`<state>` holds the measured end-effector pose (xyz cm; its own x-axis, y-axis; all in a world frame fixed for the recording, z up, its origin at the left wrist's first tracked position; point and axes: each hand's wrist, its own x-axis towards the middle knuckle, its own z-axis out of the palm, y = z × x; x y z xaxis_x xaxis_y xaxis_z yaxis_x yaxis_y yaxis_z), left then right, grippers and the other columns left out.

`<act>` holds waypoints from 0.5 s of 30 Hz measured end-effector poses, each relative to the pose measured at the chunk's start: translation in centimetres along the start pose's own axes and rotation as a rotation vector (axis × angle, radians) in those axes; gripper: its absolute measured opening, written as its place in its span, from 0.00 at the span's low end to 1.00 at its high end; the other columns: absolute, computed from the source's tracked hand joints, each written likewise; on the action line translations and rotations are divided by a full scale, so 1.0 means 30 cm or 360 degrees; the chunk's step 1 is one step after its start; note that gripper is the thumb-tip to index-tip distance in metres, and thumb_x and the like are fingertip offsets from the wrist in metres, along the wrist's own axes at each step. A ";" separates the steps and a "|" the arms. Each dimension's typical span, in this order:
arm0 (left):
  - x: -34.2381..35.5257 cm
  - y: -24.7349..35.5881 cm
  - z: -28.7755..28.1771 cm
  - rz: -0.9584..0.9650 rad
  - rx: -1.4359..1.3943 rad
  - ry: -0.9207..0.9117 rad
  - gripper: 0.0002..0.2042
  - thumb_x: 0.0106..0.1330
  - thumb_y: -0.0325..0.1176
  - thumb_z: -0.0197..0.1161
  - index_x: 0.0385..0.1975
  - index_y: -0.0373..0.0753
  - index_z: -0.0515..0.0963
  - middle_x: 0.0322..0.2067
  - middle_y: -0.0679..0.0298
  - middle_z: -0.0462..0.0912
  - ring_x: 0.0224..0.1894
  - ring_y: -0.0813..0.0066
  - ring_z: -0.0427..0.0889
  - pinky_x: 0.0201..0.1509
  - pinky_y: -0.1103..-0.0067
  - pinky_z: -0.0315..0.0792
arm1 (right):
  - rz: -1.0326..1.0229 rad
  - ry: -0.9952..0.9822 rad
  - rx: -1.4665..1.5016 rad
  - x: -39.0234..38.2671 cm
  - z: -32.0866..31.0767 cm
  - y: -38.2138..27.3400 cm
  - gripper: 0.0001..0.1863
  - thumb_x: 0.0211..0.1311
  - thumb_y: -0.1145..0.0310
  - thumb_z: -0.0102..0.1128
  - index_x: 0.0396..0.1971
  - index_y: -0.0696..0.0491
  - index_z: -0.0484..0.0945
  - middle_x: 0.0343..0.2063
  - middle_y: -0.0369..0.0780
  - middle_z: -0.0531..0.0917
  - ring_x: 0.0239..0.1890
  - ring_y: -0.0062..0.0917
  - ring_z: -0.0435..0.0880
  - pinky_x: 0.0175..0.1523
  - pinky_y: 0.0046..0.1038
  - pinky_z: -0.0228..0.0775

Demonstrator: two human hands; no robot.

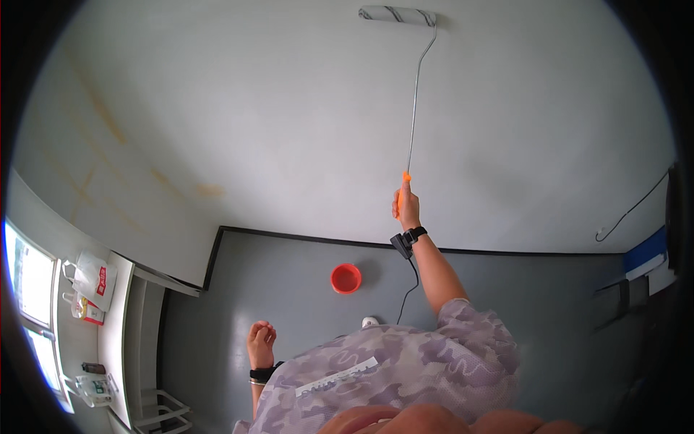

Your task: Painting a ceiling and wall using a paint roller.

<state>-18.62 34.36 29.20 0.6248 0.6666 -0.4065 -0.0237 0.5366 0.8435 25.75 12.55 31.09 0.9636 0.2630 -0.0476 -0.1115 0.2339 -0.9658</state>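
Note:
My right hand (407,206) is wrapped round the orange handle of a paint roller (415,101), with the arm stretched forward. The roller's long thin metal rod runs up to a white sleeve with dark diagonal stripes, which lies against the grey-white wall (289,108) near the top of the view. My left hand (262,344) is held low at my left side, its fingers curled in, and nothing shows in them. A red bucket (346,278) stands on the grey floor between my hands, close to the foot of the wall.
Orange-brown streaks (105,119) mark the wall at the left. By the window, a white counter (116,340) bears plastic bags (94,278). A white stool frame (165,412) stands below it. At the right are a blue and white object (645,253) and a hanging black cable (629,211).

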 end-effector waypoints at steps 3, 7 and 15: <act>-0.017 0.029 0.099 -0.0065 0.0062 0.0046 0.04 0.63 0.24 0.51 0.32 0.39 0.72 0.30 0.68 0.74 0.34 0.80 0.74 0.41 0.84 0.71 | 0.0081 0.0050 0.0050 0.031 -0.054 0.232 0.31 0.62 0.37 0.43 0.12 0.48 0.60 0.06 0.30 0.62 0.06 0.14 0.60 0.11 0.18 0.50; -0.007 0.078 0.201 -0.0043 0.0218 0.0118 0.04 0.63 0.23 0.51 0.32 0.37 0.73 0.31 0.67 0.73 0.34 0.81 0.73 0.41 0.84 0.71 | 0.0230 0.0305 -0.0090 0.000 -0.130 0.544 0.27 0.65 0.45 0.45 0.15 0.51 0.64 0.11 0.29 0.62 0.10 0.14 0.60 0.14 0.18 0.52; -0.072 0.087 0.084 -0.0065 0.0286 0.0216 0.04 0.63 0.22 0.49 0.33 0.36 0.72 0.30 0.66 0.73 0.33 0.80 0.73 0.39 0.83 0.70 | 0.0520 0.0429 -0.0187 -0.265 -0.153 0.866 0.31 0.63 0.37 0.40 0.12 0.48 0.59 0.08 0.29 0.58 0.07 0.15 0.60 0.11 0.20 0.50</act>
<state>-18.06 33.01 33.16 0.5114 0.7161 -0.4751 0.1464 0.4722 0.8693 16.30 12.24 5.19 0.9130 0.0479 -0.4051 -0.4076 0.0666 -0.9107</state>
